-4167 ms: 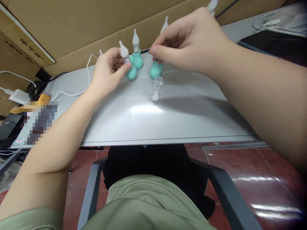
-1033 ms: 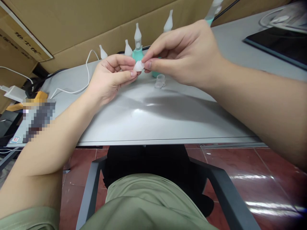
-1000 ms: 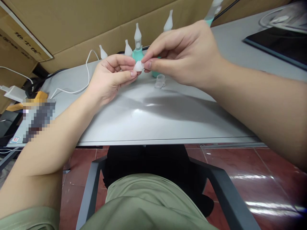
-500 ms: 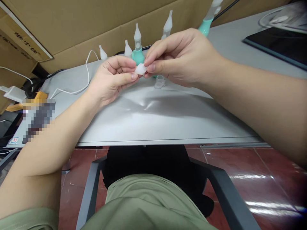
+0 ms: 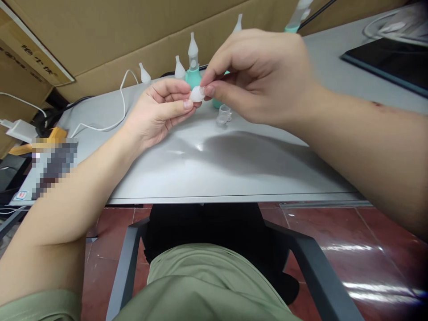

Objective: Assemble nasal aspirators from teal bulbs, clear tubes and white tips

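Observation:
Over the back of the desk, my left hand (image 5: pixel 157 111) pinches a small white nozzle tip (image 5: pixel 196 94) between thumb and fingers. My right hand (image 5: pixel 257 76) meets it from the right, its thumb and forefinger closed on a small translucent piece (image 5: pixel 202 90) at the wide end of the tip. Whether that piece is separate or part of the tip I cannot tell. Just behind stands a nasal aspirator (image 5: pixel 193 76) with a teal bulb, clear tube and white tip. Below my right hand a clear plastic tube part (image 5: pixel 224 116) stands on the desk, near a partly hidden teal bulb (image 5: pixel 217 103).
Loose white tips (image 5: pixel 179 69) stand along the cardboard wall (image 5: pixel 133 31). Another aspirator (image 5: pixel 296 18) is at the back right, beside a black tablet-like panel (image 5: pixel 388 62). A white cable (image 5: pixel 100 129) crosses the left of the grey desk (image 5: pixel 167 178).
My right hand has turned and lifted slightly, and now covers more of the aspirator behind it. My left hand holds the white tip in nearly the same place.

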Action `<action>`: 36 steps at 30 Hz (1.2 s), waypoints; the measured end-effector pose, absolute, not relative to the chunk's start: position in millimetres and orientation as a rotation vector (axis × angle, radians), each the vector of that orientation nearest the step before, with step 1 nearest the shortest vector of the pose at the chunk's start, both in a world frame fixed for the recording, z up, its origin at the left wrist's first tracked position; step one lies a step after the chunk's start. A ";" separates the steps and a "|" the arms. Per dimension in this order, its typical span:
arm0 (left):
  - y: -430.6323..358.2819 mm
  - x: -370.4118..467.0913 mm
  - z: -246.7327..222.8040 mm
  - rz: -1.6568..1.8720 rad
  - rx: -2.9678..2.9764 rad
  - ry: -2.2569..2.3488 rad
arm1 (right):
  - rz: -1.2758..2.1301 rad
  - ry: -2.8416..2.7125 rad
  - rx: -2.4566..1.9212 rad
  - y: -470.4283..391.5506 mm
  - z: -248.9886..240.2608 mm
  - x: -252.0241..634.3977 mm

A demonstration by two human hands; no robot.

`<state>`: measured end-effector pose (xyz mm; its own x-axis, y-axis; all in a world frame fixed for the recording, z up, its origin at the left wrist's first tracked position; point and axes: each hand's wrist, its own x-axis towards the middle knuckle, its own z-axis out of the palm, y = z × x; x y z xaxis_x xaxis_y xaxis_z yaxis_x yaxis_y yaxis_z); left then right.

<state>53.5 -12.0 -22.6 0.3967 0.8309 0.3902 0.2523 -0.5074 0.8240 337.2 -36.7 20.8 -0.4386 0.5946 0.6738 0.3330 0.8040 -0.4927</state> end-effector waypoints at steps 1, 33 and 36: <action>-12.7 54.0 -21.9 1.086 1.953 0.921 | 0.347 -2.070 -0.702 -36.7 19.5 336.2; -24.7 49.5 3.7 1.065 2.037 0.654 | 1.560 -1.614 -0.757 -36.3 29.8 323.0; -26.3 50.2 5.5 1.052 2.077 0.681 | 1.564 -1.617 -0.783 -34.9 27.4 323.3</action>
